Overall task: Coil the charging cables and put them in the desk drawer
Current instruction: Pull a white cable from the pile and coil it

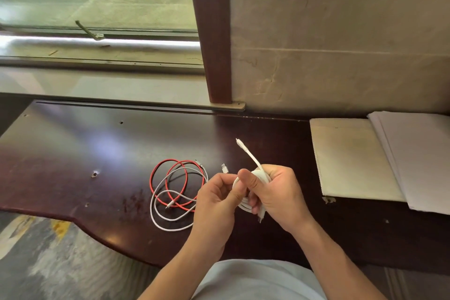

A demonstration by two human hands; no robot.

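above the dark glossy wooden desk (97,153), the right hand (275,192) grasps a coiled smooth white cable (243,204), one plug end poking up. the left hand (216,200) pinches the coil. left of the hands, on the desk, lie a looped red cable (155,173) and a grey-white braided cable (155,214).

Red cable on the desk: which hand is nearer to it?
Left. The left hand sits just beside the red cable, at its right edge, while pinching the white cable coil. The right hand grips that coil farther right, beyond the left hand.
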